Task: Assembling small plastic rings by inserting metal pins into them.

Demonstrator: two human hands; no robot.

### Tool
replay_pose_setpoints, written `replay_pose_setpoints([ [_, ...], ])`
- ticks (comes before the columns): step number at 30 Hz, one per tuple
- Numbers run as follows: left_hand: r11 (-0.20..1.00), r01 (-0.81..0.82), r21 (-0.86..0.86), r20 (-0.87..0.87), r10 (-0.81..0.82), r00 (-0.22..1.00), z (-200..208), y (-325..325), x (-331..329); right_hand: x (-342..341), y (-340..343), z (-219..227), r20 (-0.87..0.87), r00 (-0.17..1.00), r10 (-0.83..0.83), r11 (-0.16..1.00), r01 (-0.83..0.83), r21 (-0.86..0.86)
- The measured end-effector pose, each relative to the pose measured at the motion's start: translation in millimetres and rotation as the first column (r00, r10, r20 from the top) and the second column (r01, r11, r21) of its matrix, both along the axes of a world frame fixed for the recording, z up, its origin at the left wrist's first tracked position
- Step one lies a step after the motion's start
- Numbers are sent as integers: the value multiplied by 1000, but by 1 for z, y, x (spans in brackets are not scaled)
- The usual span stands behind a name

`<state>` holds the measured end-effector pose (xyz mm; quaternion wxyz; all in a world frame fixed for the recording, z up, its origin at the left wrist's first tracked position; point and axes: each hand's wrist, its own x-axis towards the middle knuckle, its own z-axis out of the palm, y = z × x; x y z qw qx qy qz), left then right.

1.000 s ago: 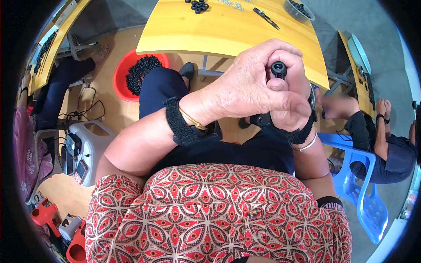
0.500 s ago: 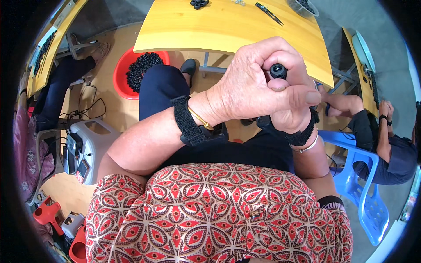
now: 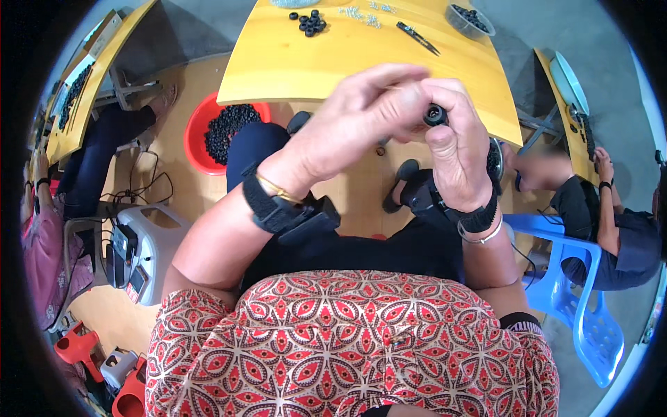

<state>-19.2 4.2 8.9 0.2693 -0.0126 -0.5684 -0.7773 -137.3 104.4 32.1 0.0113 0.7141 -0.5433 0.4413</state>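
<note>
Between the thumb and curled fingers of the right hand (image 3: 460,142), a small black piece (image 3: 435,115) is pinched, its hollow end turned up into view! Just beside that grip, the left hand (image 3: 367,117) is held with its fingers reaching toward the piece; nothing is seen gripped in it, and whether the two hands are touching cannot be made out.

By the look of it, the piece is being worked by hand, the holding left to the right hand and the handling to the left. For the next move, a steady right pinch seems to be called for, with the left fingertips kept true to the hollow end.

Ahead of the hands, on the yellow table (image 3: 313,64), loose black rings (image 3: 312,26), small clear bits (image 3: 360,14), a slim black tool (image 3: 418,38) and a clear bowl (image 3: 485,30) are laid out. Left of them, lower down, a red basin (image 3: 194,135) is heaped with dark rings.

And what is lost? The left fingertips are blurred; the piece's lower end is covered by the right hand. Behind the right wrist, a round container (image 3: 496,158) is mostly hidden. Far ahead, a pale dish (image 3: 295,3) is cut off.
</note>
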Motion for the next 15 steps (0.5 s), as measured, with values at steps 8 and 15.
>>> replay_pose_setpoints([
  [8,853,368,370,-67,-370,927,-5,-3,2,-1,3,2,217,966,139,976,-170,132],
  [15,834,265,484,-72,-264,962,-3,-6,5,-14,6,0,719,694,44,965,-215,148],
])
